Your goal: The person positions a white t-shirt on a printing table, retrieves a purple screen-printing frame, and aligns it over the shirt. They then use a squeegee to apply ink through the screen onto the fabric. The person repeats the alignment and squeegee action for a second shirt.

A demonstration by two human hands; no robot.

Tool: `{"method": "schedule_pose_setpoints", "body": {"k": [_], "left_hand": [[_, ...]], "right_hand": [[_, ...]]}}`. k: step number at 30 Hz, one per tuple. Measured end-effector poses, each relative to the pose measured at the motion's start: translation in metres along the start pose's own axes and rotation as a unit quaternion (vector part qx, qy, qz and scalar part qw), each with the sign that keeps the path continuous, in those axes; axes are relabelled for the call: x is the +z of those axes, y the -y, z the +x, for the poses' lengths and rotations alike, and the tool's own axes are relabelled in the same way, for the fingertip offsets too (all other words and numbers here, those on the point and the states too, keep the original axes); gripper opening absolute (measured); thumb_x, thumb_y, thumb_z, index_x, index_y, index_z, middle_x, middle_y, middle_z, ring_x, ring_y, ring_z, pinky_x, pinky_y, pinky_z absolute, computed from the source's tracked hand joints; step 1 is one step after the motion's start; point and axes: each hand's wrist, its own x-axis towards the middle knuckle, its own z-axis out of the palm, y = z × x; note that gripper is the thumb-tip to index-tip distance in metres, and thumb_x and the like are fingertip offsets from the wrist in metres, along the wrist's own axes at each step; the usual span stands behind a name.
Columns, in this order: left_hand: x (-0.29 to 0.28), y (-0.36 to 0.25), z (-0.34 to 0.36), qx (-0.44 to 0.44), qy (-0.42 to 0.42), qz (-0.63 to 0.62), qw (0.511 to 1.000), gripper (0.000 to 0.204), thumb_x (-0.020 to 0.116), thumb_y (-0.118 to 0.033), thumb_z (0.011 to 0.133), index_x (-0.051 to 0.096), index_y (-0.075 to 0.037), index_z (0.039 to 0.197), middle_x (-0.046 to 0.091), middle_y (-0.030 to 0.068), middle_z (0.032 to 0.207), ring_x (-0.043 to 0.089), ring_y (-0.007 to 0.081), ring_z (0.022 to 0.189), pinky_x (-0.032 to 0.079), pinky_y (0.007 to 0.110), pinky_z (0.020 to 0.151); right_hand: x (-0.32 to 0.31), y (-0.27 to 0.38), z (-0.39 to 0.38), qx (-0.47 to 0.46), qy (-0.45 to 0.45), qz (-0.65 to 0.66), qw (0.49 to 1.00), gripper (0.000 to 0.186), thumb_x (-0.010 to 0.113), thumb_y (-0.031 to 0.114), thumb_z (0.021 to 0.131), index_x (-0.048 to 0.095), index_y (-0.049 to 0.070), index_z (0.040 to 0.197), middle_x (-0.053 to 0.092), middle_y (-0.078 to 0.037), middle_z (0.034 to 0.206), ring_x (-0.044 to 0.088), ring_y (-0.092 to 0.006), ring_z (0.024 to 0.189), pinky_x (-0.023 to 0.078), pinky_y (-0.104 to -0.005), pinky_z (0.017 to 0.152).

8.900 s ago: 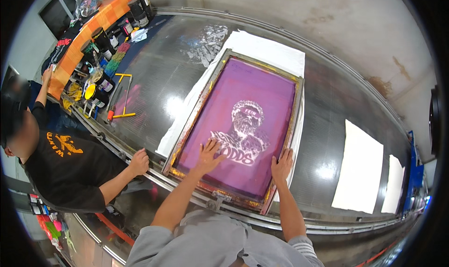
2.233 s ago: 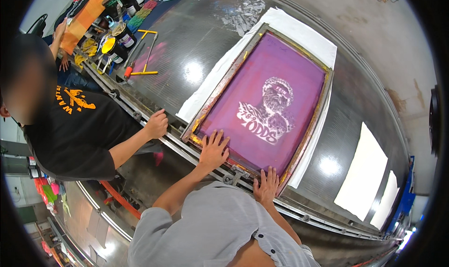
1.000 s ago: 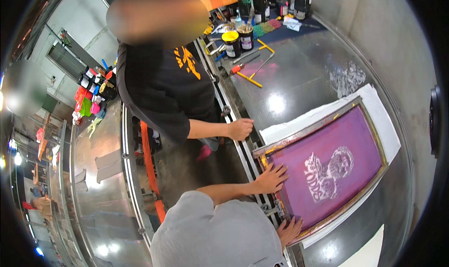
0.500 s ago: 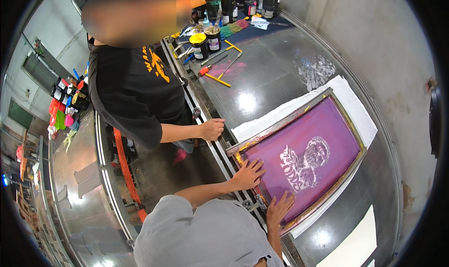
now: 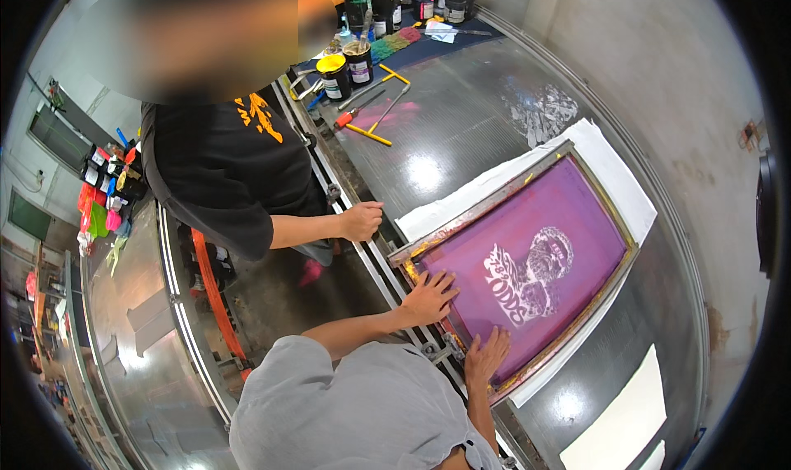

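While both hands lie flat, fingers spread, left hand (image 5: 428, 297) and right hand (image 5: 486, 356) press the purple screen frame (image 5: 527, 264), gripping nothing

The printing screen (image 5: 527, 264), a purple mesh with a white figure design in a worn wooden frame, lies flat on white fabric (image 5: 610, 153), long axis running seven to one o'clock.

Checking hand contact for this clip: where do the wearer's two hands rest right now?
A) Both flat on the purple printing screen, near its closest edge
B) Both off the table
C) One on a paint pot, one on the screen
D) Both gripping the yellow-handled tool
A: the left hand and right hand lie palm-down on the purple printing screen, along the frame edge nearest the person.
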Motion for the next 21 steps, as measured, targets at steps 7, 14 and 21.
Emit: {"method": "schedule_pose_setpoints", "body": {"k": [7,14,21], "left_hand": [[0.0,0.002,0.001,0.006,-0.031,0.014,0.999,0.05,0.058,-0.029,0.087,0.058,-0.014,0.135,0.044,0.0149,0.148,0.036,0.033,0.14,0.028,0.058,0.111],[0.005,0.002,0.002,0.017,-0.039,0.004,0.999,0.048,0.057,-0.028,0.088,0.059,-0.012,0.133,0.045,0.0165,0.147,0.037,0.0351,0.138,0.029,0.057,0.109],[0.003,0.003,0.001,0.022,-0.039,0.022,0.999,0.048,0.058,-0.03,0.088,0.059,-0.014,0.133,0.045,0.0149,0.147,0.038,0.0343,0.138,0.03,0.057,0.108]], "right_hand": [[-0.016,0.016,0.012,0.007,0.049,-0.007,0.999,0.059,0.063,0.028,0.092,0.046,-0.002,0.14,0.051,-0.026,0.138,0.043,-0.0416,0.134,0.031,-0.0558,0.111],[-0.086,0.079,0.093,0.13,0.061,0.505,0.851,0.059,0.064,0.02,0.095,0.044,0.0,0.146,0.072,-0.018,0.103,0.07,-0.026,0.09,0.055,-0.0365,0.081],[-0.087,0.004,0.087,0.109,-0.12,0.198,0.967,0.042,0.065,0.015,0.091,0.059,0.0,0.13,0.07,-0.018,0.103,0.065,-0.0331,0.098,0.051,-0.041,0.089]]}}
